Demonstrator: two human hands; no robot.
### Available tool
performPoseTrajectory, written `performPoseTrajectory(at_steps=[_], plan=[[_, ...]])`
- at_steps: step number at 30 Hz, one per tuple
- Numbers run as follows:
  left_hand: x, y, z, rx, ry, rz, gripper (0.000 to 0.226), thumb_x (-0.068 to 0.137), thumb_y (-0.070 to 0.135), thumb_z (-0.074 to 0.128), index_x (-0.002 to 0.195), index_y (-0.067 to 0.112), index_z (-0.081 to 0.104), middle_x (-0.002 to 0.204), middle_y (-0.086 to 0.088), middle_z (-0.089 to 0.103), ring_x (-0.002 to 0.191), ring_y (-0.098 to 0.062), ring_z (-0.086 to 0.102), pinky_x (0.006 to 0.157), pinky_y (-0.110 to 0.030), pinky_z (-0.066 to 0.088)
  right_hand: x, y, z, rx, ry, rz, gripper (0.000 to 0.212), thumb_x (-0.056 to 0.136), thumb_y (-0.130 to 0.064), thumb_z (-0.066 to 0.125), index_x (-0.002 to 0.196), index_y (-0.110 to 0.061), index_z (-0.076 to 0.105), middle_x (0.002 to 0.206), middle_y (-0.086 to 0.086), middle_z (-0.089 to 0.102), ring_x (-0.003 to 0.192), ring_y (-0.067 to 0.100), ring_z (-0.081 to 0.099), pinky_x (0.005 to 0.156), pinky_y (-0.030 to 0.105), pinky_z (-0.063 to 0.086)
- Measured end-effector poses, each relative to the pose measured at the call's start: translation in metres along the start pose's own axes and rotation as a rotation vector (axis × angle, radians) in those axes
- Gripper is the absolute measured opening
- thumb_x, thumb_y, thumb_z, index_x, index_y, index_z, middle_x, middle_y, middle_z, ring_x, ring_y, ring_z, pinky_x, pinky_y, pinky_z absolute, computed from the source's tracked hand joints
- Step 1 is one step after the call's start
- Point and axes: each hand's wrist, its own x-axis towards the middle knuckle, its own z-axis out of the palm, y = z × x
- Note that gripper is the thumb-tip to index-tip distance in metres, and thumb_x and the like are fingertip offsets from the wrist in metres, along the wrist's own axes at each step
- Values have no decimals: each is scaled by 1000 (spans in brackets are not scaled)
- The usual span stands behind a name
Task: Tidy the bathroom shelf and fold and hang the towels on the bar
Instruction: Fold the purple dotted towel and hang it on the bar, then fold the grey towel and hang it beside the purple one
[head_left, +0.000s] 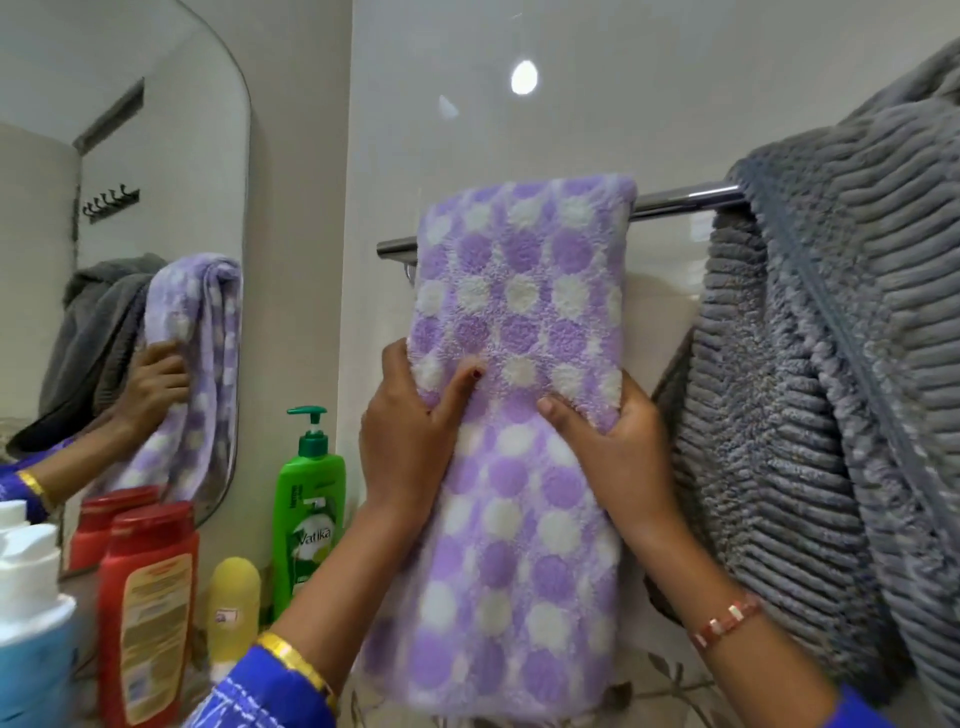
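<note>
A folded purple towel with white dots (519, 291) hangs over the chrome towel bar (685, 197) on the wall. My left hand (405, 431) grips the towel's left edge at mid-height, thumb across its front. At the right edge, level with it, my right hand (618, 447) holds the towel with the thumb on the front and the fingers behind. A grey ribbed towel (810, 374) hangs bunched over the right part of the bar.
At lower left stand a green pump bottle (309, 499), a yellow bottle (234, 603), two red bottles (148, 613) and a white-capped blue bottle (31, 623). A mirror (130, 218) covers the left wall and reflects the towels.
</note>
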Motion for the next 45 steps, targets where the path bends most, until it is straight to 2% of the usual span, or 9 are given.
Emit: performPoseTrajectory(at_steps=[5,11,14,22,27,31,36,42,45], plan=[[-10,-2,4,-41,-11,-25,59,78,62,52,121,22,41,113,-1,63,99,-26,61,75,-36,50,-13,10,-6,-240,37,-107,45,73,-28,74,110,-13,53,102,3,68,88,9,64,71,14,47],[8,26,-12,68,-5,108,74,77,32,64,141,19,28,137,-11,39,125,-26,38,105,-43,33,1,-11,-11,-372,151,-193,81,68,-33,79,133,-8,39,124,16,44,115,29,48,102,36,38],[31,59,-12,25,-97,296,67,68,19,46,135,19,42,148,-8,33,136,-23,29,112,-36,22,31,-38,-3,-376,220,-366,68,78,-41,62,133,-7,42,127,17,46,119,27,44,102,20,25],[59,55,15,163,-97,374,54,88,33,30,141,24,30,153,-7,23,143,-23,17,116,-47,12,66,-46,27,-306,126,-372,55,91,-11,50,141,-9,28,141,19,37,131,30,36,108,27,23],[52,37,15,140,-108,346,56,88,40,26,142,29,21,155,-4,17,144,-17,10,117,-41,7,66,-44,26,-350,1,-377,58,90,-13,52,143,-16,26,142,14,36,131,26,36,107,25,23],[50,63,14,74,-90,272,56,86,32,30,141,21,31,153,-6,24,143,-22,15,117,-43,4,66,-58,9,-417,-76,-347,52,90,-15,52,139,-15,34,134,15,43,125,27,42,104,23,26],[31,132,25,-300,-138,293,47,85,17,34,130,12,47,135,-5,52,126,-17,43,112,-43,27,65,-103,-33,-563,121,-549,29,87,-7,50,114,-2,57,110,19,56,104,32,53,91,33,38],[7,214,61,-644,-248,282,51,80,15,34,129,18,48,126,10,52,117,3,43,98,-5,30,68,-152,-123,-806,352,-672,24,87,-6,46,106,-3,61,107,16,58,100,26,54,82,22,34],[-3,242,74,-686,-234,306,48,81,15,36,127,18,50,122,4,58,116,-8,47,108,-27,32,71,-163,-158,-922,414,-637,24,87,-10,49,106,-4,61,109,14,58,104,27,52,84,21,32]])
